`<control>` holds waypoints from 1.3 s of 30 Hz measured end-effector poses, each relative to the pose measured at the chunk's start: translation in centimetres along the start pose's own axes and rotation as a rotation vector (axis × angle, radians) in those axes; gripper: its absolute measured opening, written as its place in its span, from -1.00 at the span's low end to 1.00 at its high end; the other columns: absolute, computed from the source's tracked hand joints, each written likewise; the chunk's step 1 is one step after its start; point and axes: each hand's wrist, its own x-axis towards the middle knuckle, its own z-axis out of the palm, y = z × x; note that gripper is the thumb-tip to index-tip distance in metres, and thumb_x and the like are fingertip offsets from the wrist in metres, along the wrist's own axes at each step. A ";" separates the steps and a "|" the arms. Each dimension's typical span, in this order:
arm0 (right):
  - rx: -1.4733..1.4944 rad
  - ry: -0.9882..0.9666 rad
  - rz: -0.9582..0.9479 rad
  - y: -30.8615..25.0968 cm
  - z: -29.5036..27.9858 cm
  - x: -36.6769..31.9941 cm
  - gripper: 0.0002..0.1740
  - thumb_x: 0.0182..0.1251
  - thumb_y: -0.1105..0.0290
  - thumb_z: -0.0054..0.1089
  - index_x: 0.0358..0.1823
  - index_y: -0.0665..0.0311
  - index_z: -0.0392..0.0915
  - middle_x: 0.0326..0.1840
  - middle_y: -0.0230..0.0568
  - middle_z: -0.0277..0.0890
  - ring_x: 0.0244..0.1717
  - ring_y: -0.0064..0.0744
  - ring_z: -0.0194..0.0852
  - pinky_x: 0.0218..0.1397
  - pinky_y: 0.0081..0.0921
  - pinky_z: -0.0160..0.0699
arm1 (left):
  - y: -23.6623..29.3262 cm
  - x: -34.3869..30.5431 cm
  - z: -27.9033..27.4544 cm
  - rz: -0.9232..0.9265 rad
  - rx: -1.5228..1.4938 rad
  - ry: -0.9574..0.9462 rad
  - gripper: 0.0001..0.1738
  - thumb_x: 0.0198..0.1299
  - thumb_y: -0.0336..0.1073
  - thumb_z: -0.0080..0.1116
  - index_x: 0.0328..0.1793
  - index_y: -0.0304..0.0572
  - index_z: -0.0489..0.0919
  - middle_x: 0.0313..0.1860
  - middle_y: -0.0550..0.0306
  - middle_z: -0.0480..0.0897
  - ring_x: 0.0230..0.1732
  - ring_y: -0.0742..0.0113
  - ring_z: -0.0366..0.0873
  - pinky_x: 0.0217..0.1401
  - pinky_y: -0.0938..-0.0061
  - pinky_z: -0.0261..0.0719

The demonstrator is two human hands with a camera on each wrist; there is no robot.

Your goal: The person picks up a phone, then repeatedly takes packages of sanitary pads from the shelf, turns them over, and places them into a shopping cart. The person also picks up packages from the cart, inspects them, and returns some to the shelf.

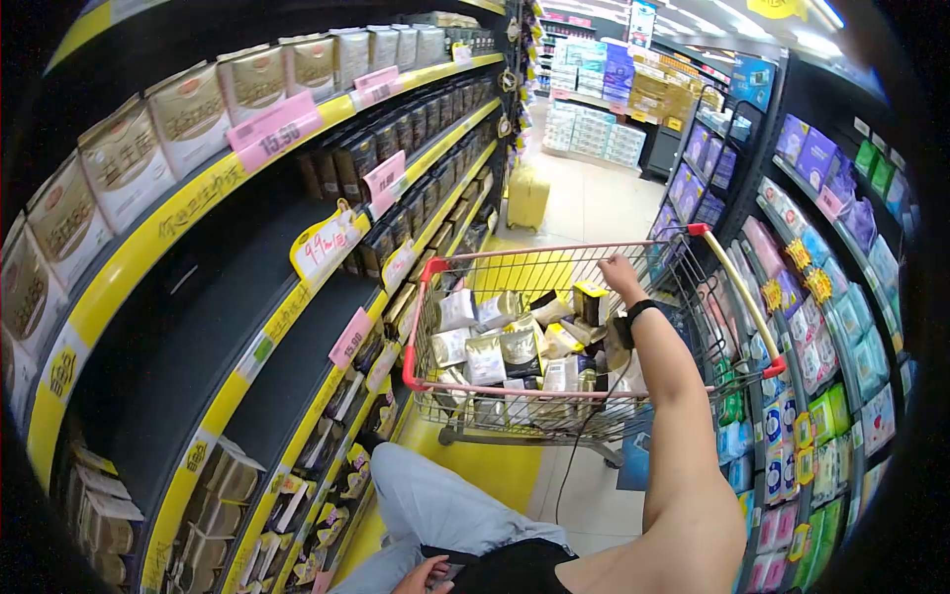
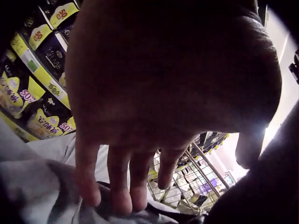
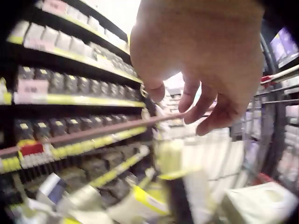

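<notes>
A wire shopping cart with red corner caps stands before me, filled with packaged goods in white, gold, black and yellow wrapping. With curled fingers my right hand holds the cart's far top rail; the right wrist view shows that hand over the pinkish rail. Down at my lap is my left hand, close to the grey-blue trousers. In the left wrist view the left hand has its fingers loosely extended and nothing in its grasp.
Shelving with yellow edges runs along the left, holding gold-and-white packs. Tissue packs fill the right-hand shelves. A yellow bin-like object stands on the tiled floor beyond the cart. A dark cable hangs beside the cart.
</notes>
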 end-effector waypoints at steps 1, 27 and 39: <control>-0.390 0.116 -0.022 2.7 -1.2 -0.5 -0.39 0.20 -0.06 0.26 -0.07 0.44 0.59 -0.18 0.08 0.67 -0.14 0.04 0.68 -0.08 -0.24 0.66 | 0.4 0.1 0.0 -0.009 0.010 0.007 -0.44 0.31 -0.32 0.24 0.43 -0.13 0.38 0.00 0.19 0.52 -0.05 0.38 0.45 0.05 0.50 0.48; 0.508 -1.528 -0.929 -26.8 11.4 -29.9 0.14 0.07 -0.03 0.46 0.56 0.30 0.01 0.51 -0.10 0.17 0.49 -0.23 0.13 0.54 -0.30 0.08 | -2.9 0.6 -3.0 0.240 0.123 0.350 -0.34 0.27 -0.18 0.32 0.41 -0.22 0.33 0.08 0.05 0.63 0.04 0.22 0.63 0.13 0.35 0.56; 0.645 -1.766 -1.231 -29.3 19.9 -62.6 -0.03 0.03 0.32 0.51 0.49 0.20 0.18 0.42 0.01 0.19 0.40 -0.09 0.20 0.36 -0.22 0.27 | -5.4 -10.2 -1.4 0.539 -0.790 1.608 -0.35 0.12 -0.47 0.41 0.25 -0.28 0.27 0.18 -0.01 0.55 0.18 0.30 0.56 0.18 0.38 0.60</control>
